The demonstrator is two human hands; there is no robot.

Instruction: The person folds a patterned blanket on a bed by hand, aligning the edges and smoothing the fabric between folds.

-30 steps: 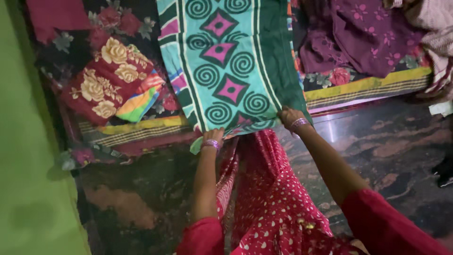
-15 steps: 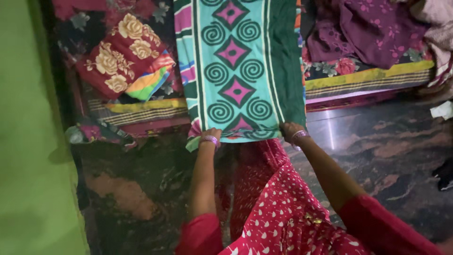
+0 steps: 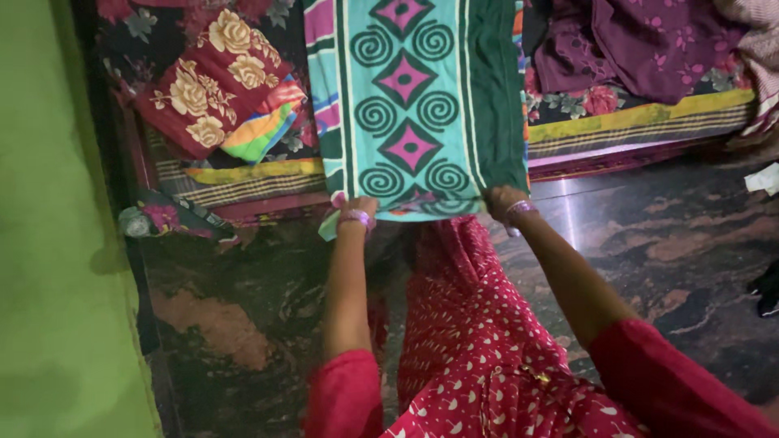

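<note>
Teal-and-green patterned cloth (image 3: 414, 105) lies half spread on the bed (image 3: 633, 130) at twelve o'clock, its near edge pinched in the fingers of left hand (image 3: 357, 212) and right hand (image 3: 505, 203), seemingly unfinished.

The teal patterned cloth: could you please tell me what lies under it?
The teal cloth, held at its near corners by the left hand and right hand, lies over a floral bedsheet with a striped border. What lies beneath its middle is covered.
</note>
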